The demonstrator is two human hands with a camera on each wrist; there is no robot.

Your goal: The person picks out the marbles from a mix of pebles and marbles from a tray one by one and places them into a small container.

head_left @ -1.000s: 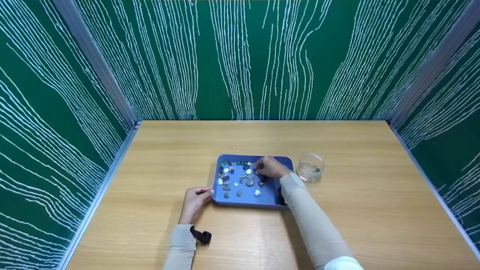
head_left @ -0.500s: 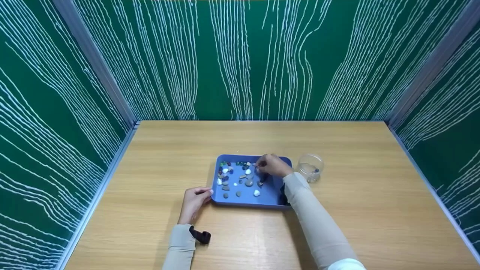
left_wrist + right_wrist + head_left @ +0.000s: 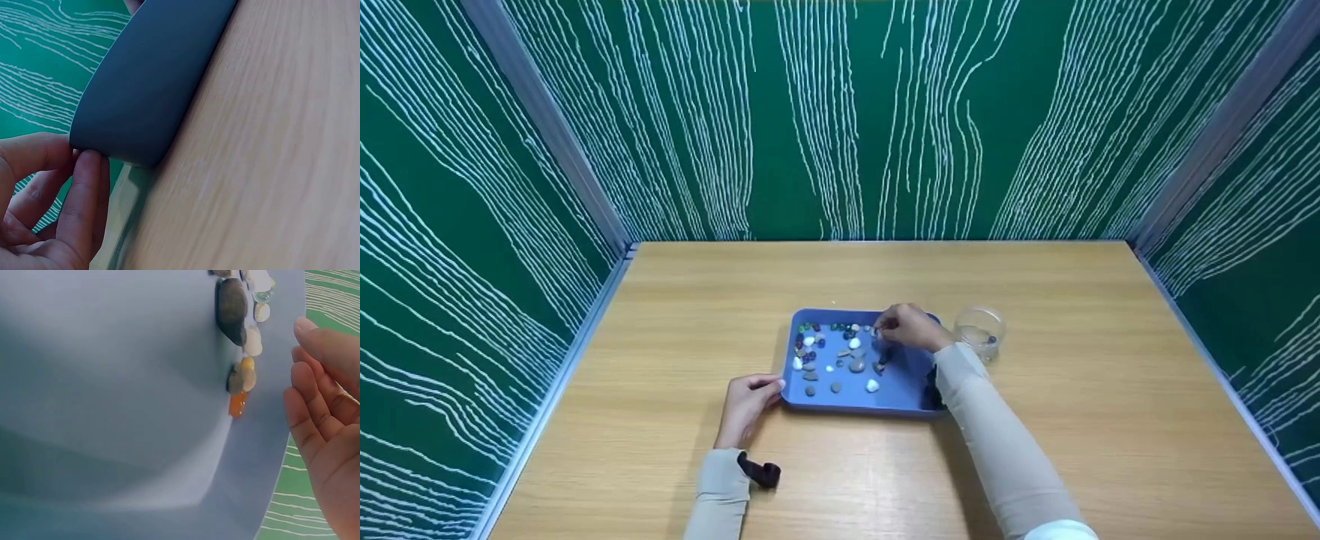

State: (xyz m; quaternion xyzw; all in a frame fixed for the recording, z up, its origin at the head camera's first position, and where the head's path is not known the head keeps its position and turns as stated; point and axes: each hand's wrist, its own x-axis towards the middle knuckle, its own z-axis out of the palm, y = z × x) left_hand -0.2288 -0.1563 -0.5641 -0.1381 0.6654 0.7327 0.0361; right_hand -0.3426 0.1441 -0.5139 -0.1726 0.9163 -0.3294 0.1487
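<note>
My left hand pinches the near left corner of a blue tray; in the left wrist view, thumb and fingers meet at the corner of the tray wall. My right hand is over the tray's back right part, fingertips pointing down and left. The right wrist view shows its fingers loosely bent, with nothing visible between thumb and fingers. Stones lie in the tray, including a white stone and a round grey stone. Dark blue and green glass pieces sit along the back.
A clear round container with a few small pieces inside stands right of the tray on the wooden table. In the right wrist view, a dark stone and an orange piece lie along the tray wall. Green patterned panels enclose the table.
My right hand has shifted slightly right and toward the tray's back edge, its fingers moving off the white stone beside it. My left hand keeps its place at the corner.
</note>
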